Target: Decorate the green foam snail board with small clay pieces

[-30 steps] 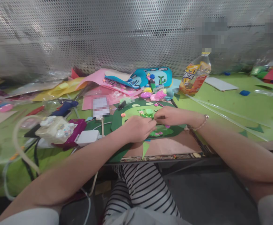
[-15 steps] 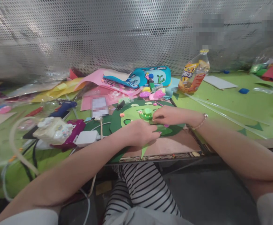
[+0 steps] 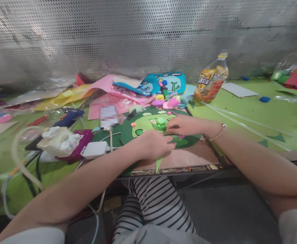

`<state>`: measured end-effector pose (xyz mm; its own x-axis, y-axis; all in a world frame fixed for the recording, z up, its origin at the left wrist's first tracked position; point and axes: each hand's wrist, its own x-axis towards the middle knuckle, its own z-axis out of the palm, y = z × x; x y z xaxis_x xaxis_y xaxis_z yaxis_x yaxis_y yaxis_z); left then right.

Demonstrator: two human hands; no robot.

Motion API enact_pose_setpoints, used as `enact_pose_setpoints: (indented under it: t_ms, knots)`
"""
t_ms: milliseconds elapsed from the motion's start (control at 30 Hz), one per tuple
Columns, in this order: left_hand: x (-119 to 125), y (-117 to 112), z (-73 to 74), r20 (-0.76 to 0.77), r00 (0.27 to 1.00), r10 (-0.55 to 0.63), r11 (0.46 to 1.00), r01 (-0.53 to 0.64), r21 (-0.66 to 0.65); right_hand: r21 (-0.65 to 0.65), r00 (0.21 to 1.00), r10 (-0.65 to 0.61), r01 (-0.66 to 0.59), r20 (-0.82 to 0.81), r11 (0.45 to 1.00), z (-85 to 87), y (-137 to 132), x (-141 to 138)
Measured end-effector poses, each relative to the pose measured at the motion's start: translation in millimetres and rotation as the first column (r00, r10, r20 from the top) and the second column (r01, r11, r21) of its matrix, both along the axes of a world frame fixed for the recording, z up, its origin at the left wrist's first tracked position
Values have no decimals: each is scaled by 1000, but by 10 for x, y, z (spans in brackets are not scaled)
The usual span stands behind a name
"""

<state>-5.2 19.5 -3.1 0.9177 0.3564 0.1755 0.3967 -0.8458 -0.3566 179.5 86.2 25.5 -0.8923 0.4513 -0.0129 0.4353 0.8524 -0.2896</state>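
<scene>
A round green craft board (image 3: 126,134) with a paler green middle lies before me, bearing a small green clay snail-like figure (image 3: 161,124). Right beside that figure, my right hand (image 3: 181,124) is closed in a pinch; whatever its fingertips hold is hidden. My left hand (image 3: 154,144) rests low over the board's near edge, back upward and fingers pointing right. A light green pointed strip (image 3: 159,164) sticks out below this hand and seems held in its partly hidden, curled fingers.
A power strip (image 3: 87,139) with a white charger (image 3: 95,150) and cables sits left of the board. Behind lie clay lumps (image 3: 172,102), a blue craft board (image 3: 180,83) and coloured sheets. A drink bottle (image 3: 211,79) stands back right, near long clear sticks (image 3: 247,127).
The light green strip's tip has shifted slightly right and its tilt has changed a little. Both hands stay almost in place.
</scene>
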Motion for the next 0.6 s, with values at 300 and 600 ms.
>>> enact_pose_setpoints:
  t_ms: [300,600]
  knots:
    - [-47,66,28,142,969,204,978,-196,-67,59,1000,9,-8,-13,998,-42,40,19]
    - [-14,58,-56,184,947,261,965,-256,-52,66,999,32,-29,-44,997,-73,69,21]
